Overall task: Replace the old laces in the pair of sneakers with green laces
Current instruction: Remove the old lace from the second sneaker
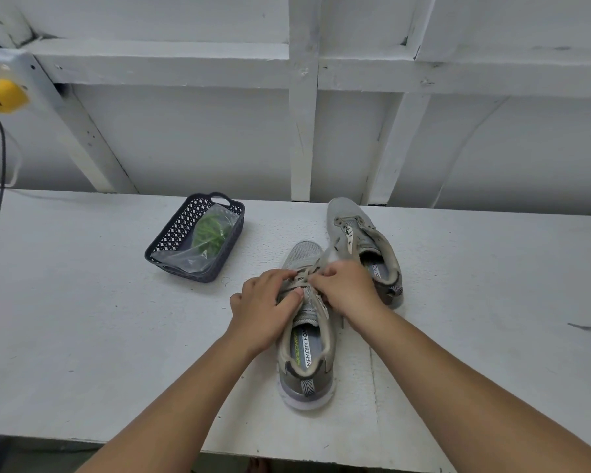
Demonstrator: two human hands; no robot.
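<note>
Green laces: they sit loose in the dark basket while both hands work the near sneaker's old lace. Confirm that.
Not quite. The green laces are not loose: the head view shows them inside a clear plastic bag in the dark basket. The rest holds: the left hand and right hand work the old lace on the near sneaker.

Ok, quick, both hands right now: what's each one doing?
Left hand: grips the near grey mesh sneaker at its old beige laces.
Right hand: pinches those laces.
</note>
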